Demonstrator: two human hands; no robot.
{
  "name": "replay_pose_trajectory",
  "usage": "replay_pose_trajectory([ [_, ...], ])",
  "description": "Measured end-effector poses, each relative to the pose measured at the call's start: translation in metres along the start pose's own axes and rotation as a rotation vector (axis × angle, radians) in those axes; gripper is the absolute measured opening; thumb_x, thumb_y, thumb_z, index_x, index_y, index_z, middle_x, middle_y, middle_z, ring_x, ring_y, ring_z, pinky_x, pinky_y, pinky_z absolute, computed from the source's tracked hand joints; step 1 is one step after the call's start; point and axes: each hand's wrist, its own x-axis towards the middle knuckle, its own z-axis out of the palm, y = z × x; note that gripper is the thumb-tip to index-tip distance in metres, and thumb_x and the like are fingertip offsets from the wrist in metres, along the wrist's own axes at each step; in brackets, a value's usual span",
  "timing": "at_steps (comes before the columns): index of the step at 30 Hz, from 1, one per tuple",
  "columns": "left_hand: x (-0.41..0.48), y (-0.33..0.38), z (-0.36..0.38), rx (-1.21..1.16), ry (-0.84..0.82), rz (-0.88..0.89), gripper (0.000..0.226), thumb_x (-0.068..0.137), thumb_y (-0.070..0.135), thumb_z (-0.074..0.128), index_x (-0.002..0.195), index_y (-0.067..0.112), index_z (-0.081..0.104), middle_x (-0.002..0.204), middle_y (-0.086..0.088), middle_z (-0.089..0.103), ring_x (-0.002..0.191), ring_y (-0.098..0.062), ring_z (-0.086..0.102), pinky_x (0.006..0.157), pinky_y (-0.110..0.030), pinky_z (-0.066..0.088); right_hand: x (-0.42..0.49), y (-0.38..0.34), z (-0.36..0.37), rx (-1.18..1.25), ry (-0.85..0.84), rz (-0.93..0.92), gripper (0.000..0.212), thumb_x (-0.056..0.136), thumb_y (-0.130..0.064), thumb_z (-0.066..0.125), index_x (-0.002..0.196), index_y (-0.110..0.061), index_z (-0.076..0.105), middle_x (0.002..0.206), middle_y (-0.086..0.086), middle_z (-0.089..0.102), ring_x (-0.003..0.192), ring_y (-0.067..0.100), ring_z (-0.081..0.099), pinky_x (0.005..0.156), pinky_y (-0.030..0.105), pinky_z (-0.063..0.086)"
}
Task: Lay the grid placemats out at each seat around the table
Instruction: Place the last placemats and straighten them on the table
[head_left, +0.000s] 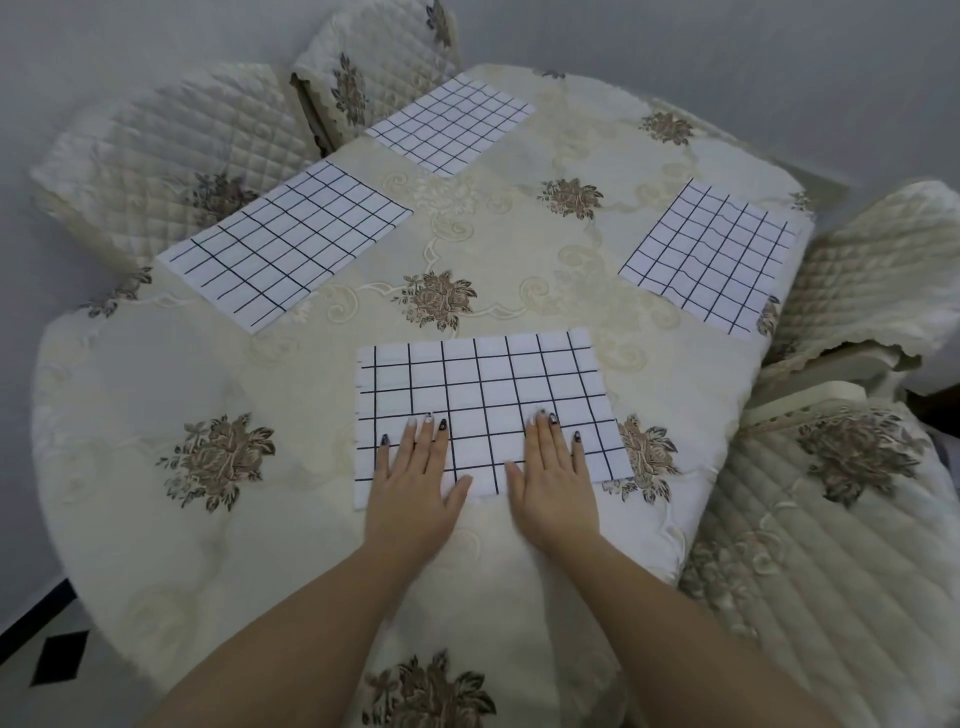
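Several white placemats with a black grid lie flat on the table's cream floral cloth. The nearest placemat is in front of me. My left hand and my right hand rest flat on its near edge, fingers straight and side by side. A second placemat lies at the left, a third at the far side, and a fourth at the right edge.
Chairs with quilted cream covers stand around the table: one at the far left, one at the back, one at the right and one at the near right. A tiled floor shows at the bottom left.
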Motion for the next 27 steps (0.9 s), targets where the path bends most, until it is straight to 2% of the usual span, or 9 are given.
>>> replay_pose_trajectory([
  [3, -0.008, -0.015, 0.001, 0.033, 0.02, -0.034, 0.08, 0.089, 0.068, 0.011, 0.153, 0.02, 0.009, 0.159, 0.001, 0.005, 0.148, -0.018, 0.003, 0.117, -0.044, -0.003, -0.005, 0.016, -0.002, 0.005, 0.008, 0.035, 0.066, 0.096, -0.048, 0.004, 0.151, -0.014, -0.007, 0.16, 0.001, -0.012, 0.148, 0.014, -0.011, 0.12, 0.039, -0.007],
  [7, -0.021, -0.036, 0.002, 0.033, 0.049, -0.074, 0.076, 0.091, 0.064, 0.008, 0.153, 0.021, 0.004, 0.161, 0.001, 0.004, 0.148, -0.016, 0.0, 0.117, -0.043, -0.006, -0.015, 0.044, -0.005, -0.018, 0.026, 0.099, 0.071, 0.092, -0.05, -0.003, 0.152, -0.012, -0.003, 0.161, 0.002, -0.008, 0.149, 0.016, -0.005, 0.121, 0.039, -0.002],
  [12, -0.037, -0.051, -0.002, -0.015, 0.061, -0.095, 0.069, 0.094, 0.055, 0.011, 0.152, 0.019, 0.001, 0.161, -0.002, 0.01, 0.148, -0.017, 0.004, 0.119, -0.045, 0.0, -0.022, 0.059, -0.008, -0.004, 0.052, 0.175, 0.078, 0.088, -0.052, -0.003, 0.152, -0.01, 0.007, 0.161, 0.006, 0.004, 0.148, 0.025, 0.007, 0.12, 0.042, 0.005],
  [17, -0.03, -0.053, -0.005, -0.075, -0.048, -0.123, 0.077, 0.086, 0.058, -0.004, 0.152, 0.018, -0.006, 0.16, 0.002, -0.006, 0.148, -0.016, -0.008, 0.118, -0.043, -0.01, -0.019, 0.061, -0.014, 0.045, -0.017, 0.166, 0.066, 0.099, -0.045, 0.018, 0.152, -0.008, 0.006, 0.161, 0.007, 0.002, 0.149, 0.024, 0.002, 0.12, 0.04, 0.002],
  [19, -0.027, -0.05, -0.022, -0.305, -0.059, -0.16, 0.069, 0.095, 0.051, 0.008, 0.153, 0.014, 0.006, 0.161, -0.001, 0.005, 0.148, -0.015, 0.003, 0.118, -0.038, -0.004, -0.013, 0.066, -0.025, 0.153, -0.048, 0.121, 0.062, 0.1, -0.038, 0.026, 0.152, -0.007, 0.011, 0.161, 0.008, 0.007, 0.149, 0.023, 0.005, 0.121, 0.039, 0.004],
  [20, -0.028, -0.046, -0.035, -0.5, 0.015, -0.19, 0.059, 0.101, 0.042, 0.02, 0.151, 0.012, 0.016, 0.159, 0.0, 0.016, 0.146, -0.015, 0.015, 0.118, -0.032, 0.004, -0.009, 0.069, -0.034, 0.243, -0.033, 0.09, 0.057, 0.1, -0.033, 0.029, 0.15, -0.007, 0.02, 0.158, 0.01, 0.02, 0.147, 0.025, 0.015, 0.119, 0.04, 0.013],
  [22, -0.029, -0.043, -0.057, -0.812, 0.19, -0.273, 0.045, 0.103, 0.026, 0.033, 0.145, 0.01, 0.033, 0.145, 0.007, 0.033, 0.133, -0.013, 0.035, 0.105, -0.02, 0.022, -0.003, 0.074, -0.056, 0.467, 0.051, 0.075, 0.037, 0.098, -0.022, 0.035, 0.133, -0.013, 0.042, 0.134, 0.009, 0.052, 0.129, 0.032, 0.044, 0.103, 0.042, 0.037],
  [24, -0.021, -0.046, -0.071, -0.961, 0.247, -0.441, 0.038, 0.102, 0.025, 0.035, 0.133, 0.007, 0.048, 0.129, -0.002, 0.052, 0.124, -0.02, 0.047, 0.098, -0.027, 0.035, 0.009, 0.08, -0.079, 0.637, 0.094, 0.166, 0.036, 0.098, -0.019, 0.038, 0.133, -0.014, 0.048, 0.13, 0.002, 0.056, 0.125, 0.029, 0.049, 0.102, 0.04, 0.04],
  [27, 0.004, -0.062, -0.075, -1.29, 0.224, -0.702, 0.028, 0.099, 0.022, 0.041, 0.112, 0.003, 0.057, 0.094, -0.008, 0.061, 0.094, -0.025, 0.059, 0.08, -0.033, 0.045, 0.039, 0.097, -0.103, 0.863, 0.076, 0.369, 0.037, 0.098, -0.017, 0.042, 0.131, -0.004, 0.053, 0.128, 0.012, 0.06, 0.117, 0.028, 0.055, 0.105, 0.044, 0.042],
])
